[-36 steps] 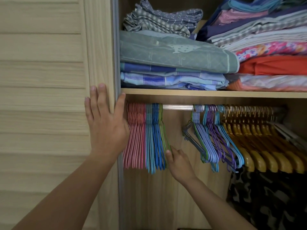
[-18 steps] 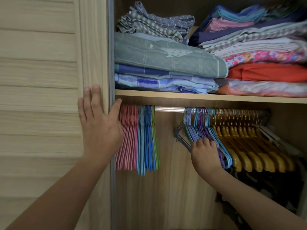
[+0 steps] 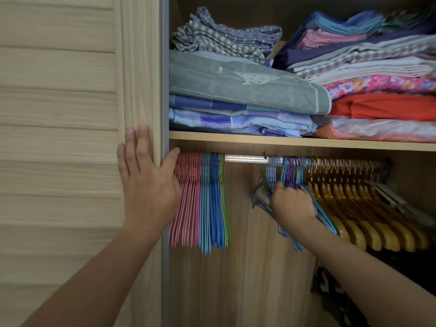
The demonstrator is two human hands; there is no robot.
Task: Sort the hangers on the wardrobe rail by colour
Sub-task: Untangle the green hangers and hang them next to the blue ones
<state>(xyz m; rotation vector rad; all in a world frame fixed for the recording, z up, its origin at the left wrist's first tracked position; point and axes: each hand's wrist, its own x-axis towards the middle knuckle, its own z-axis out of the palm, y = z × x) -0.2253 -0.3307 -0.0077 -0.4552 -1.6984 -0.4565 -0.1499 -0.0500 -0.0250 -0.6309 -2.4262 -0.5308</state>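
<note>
Wooden hangers (image 3: 368, 208) beside the mixed hangers (image 3: 290, 175)

Two bare forearms come into the picture from below, without sleeves, watch or bracelet. The left hand (image 3: 148, 192) and the right hand (image 3: 292, 204) wear no gloves (no rings can be seen either).

left hand (image 3: 147, 185) flat on wardrobe door (image 3: 70, 114), right hand (image 3: 292, 204) gripping mixed hangers (image 3: 290, 175) on rail (image 3: 245, 158)
</note>
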